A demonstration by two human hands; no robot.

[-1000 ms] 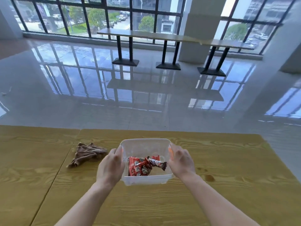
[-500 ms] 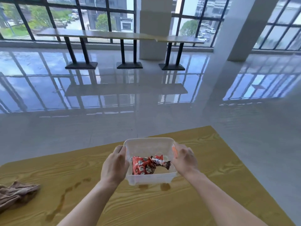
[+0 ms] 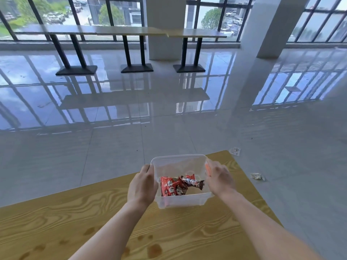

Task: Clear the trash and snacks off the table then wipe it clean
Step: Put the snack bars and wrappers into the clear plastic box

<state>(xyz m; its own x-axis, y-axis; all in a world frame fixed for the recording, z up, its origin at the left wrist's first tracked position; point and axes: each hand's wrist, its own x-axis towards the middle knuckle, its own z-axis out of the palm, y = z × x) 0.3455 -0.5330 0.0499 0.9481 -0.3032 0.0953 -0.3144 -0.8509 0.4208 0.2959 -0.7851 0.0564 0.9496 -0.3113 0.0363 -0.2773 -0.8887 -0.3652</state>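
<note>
A clear plastic box with red and brown snack packets inside hangs above the far right corner of the yellow wooden table. My left hand grips its left wall and my right hand grips its right wall by an orange clasp. Brown wet stains mark the tabletop near me. The brown cloth is out of view.
Two crumpled wrappers lie on the shiny grey floor right of the table, one by the corner and one farther right. A long counter on black pedestal legs and a white pillar stand by the windows.
The box in both hands has travelled right along the table to its far right corner. The view swung right, so the brown cloth has left the frame and the floor wrappers came into sight.
</note>
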